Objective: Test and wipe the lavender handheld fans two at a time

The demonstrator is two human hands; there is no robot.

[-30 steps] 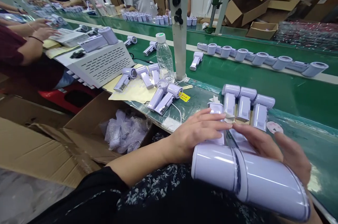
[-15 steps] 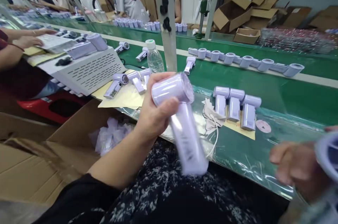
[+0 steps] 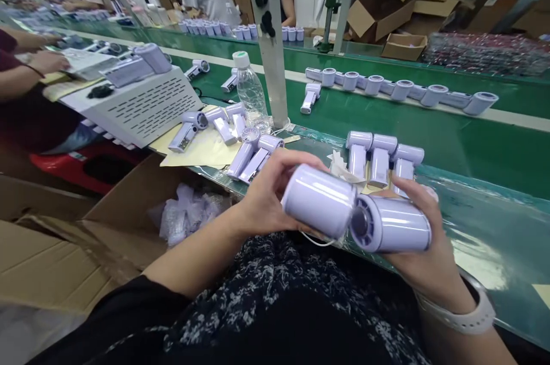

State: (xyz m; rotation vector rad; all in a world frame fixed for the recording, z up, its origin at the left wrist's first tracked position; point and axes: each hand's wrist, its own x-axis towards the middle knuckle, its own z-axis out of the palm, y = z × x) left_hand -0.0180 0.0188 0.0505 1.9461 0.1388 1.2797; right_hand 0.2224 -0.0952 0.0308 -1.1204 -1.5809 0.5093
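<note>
My left hand [image 3: 272, 196] is closed around a lavender handheld fan [image 3: 320, 199], its round barrel turned toward the middle of the view. Another such fan [image 3: 399, 224] is gripped in my right hand [image 3: 429, 244], its dark slotted end facing the first one. The two barrel ends nearly meet; whether they touch I cannot tell. Both handles are mostly hidden. Just behind, three fans [image 3: 380, 161] lie side by side on yellow paper, beside a crumpled whitish cloth [image 3: 339, 167]. Left of my left hand, two more fans [image 3: 253, 153] lie at the bench edge.
A plastic bottle [image 3: 251, 93] stands against a metal post [image 3: 275, 78]. A slotted grey box [image 3: 146, 107] sits to the left, near another person's arm [image 3: 21, 78]. Fans line the green belt [image 3: 369, 113]. An open carton [image 3: 116, 239] holding wrapped pieces is below left.
My right hand has come in from the far right with its fan, up to the left hand's fan. My left hand has lowered and turned its fan so the barrel faces right.
</note>
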